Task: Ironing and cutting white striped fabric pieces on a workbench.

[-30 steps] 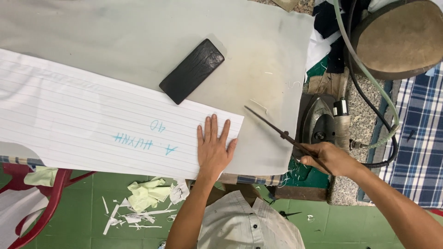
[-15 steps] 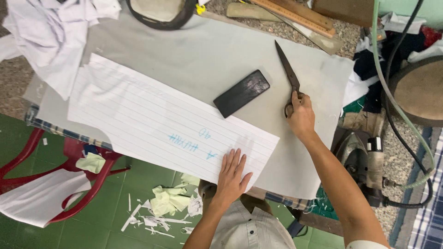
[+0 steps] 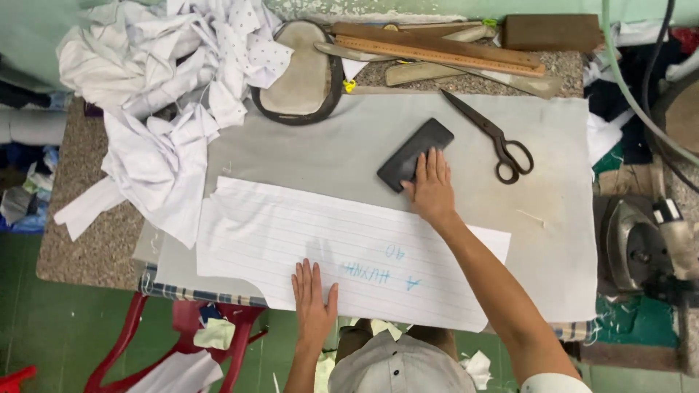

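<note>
A long white striped pattern piece (image 3: 349, 251) with blue handwriting lies across a grey cloth-covered table (image 3: 553, 240). My left hand (image 3: 314, 299) presses flat on the piece's near edge, fingers spread. My right hand (image 3: 431, 185) rests on the near end of a flat black block (image 3: 412, 151) that lies just beyond the piece. Black scissors (image 3: 493, 136) lie shut on the cloth to the right of the block, clear of both hands.
A heap of white fabric pieces (image 3: 167, 94) covers the table's far left. An oval padded board (image 3: 302, 73), wooden rulers (image 3: 437, 49) and a brown block (image 3: 551, 31) lie along the back. An iron (image 3: 641, 247) sits at right. A red chair (image 3: 182, 327) stands below.
My right hand has let go of the scissors, which now lie on the cloth, and has moved left onto the black block. The left hand stays on the pattern piece.
</note>
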